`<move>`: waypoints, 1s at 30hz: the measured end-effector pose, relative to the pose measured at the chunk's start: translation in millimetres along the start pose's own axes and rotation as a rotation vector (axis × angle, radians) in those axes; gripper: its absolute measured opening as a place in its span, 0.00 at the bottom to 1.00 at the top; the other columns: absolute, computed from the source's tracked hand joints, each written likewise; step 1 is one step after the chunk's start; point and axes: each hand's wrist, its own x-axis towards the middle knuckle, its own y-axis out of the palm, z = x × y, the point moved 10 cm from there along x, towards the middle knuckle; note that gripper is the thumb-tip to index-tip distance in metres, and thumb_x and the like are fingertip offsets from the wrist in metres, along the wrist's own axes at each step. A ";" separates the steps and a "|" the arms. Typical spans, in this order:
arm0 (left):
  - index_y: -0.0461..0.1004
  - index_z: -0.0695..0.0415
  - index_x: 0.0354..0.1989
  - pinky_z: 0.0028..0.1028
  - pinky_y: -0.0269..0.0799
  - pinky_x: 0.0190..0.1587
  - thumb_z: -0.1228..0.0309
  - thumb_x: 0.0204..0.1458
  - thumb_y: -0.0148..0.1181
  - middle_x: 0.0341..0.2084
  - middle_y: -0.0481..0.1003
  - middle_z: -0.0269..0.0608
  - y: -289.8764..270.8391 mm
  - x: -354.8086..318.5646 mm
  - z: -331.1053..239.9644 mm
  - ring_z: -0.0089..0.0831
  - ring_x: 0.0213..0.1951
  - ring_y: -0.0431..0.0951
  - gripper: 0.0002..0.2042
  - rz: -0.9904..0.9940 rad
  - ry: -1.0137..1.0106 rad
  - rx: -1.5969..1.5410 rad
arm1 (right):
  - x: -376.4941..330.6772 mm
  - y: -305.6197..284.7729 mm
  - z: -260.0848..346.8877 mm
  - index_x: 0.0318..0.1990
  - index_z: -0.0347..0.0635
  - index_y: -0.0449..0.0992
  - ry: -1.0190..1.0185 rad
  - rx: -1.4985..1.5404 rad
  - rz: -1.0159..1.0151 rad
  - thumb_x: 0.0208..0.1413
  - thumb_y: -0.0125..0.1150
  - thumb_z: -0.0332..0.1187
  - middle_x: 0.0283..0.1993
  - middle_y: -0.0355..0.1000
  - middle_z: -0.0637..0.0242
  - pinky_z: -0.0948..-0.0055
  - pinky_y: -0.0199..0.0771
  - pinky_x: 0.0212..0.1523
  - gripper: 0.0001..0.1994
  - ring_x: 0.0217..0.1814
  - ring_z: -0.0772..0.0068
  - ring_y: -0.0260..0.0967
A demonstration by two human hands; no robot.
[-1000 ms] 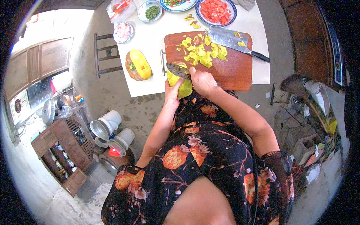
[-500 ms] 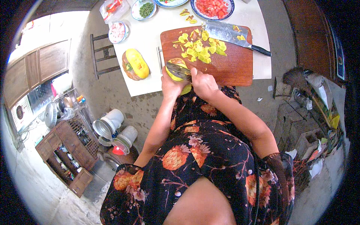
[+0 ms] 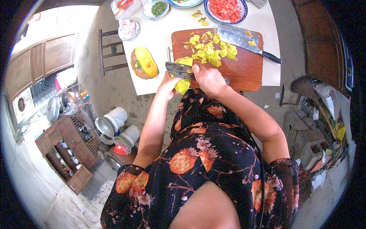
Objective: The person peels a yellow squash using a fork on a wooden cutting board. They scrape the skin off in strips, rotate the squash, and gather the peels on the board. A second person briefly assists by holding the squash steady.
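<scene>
My left hand [image 3: 167, 85] is closed around a piece of pumpkin [image 3: 183, 86] with yellow flesh, at the near left edge of the brown cutting board [image 3: 240, 76]. My right hand [image 3: 211, 80] grips a peeler [image 3: 180, 71] with a wide, dark, slotted blade. The blade lies across the pumpkin piece and hides part of it; the handle is inside my fist. Yellow peel scraps [image 3: 209, 49] are strewn over the board beyond my hands. Left of the board sits a cut pumpkin half [image 3: 145, 63], its flesh facing up and right.
A cleaver [image 3: 236, 37] rests on the board's far right, handle past the edge. Along the white table's [image 3: 150, 88] far side stand a plate of diced red pieces [image 3: 225, 10], a bowl of chopped greens [image 3: 157, 8] and a bowl of pink pieces [image 3: 128, 29]. Buckets [image 3: 114, 119] stand lower left.
The peeler blade has turned flatter across the pumpkin piece, and more of the piece shows below it. The table and its things sit further right in the picture as the view shifted.
</scene>
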 end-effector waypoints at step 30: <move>0.66 0.65 0.54 0.28 0.74 0.47 0.80 0.32 0.69 0.42 0.77 0.43 -14.4 -15.3 -48.6 0.31 0.43 0.78 0.34 -0.288 0.152 0.343 | 17.0 5.2 -3.4 0.40 0.34 0.64 0.211 0.070 0.311 0.52 0.52 0.25 0.30 0.75 0.45 0.52 0.78 0.33 0.09 0.34 0.45 0.77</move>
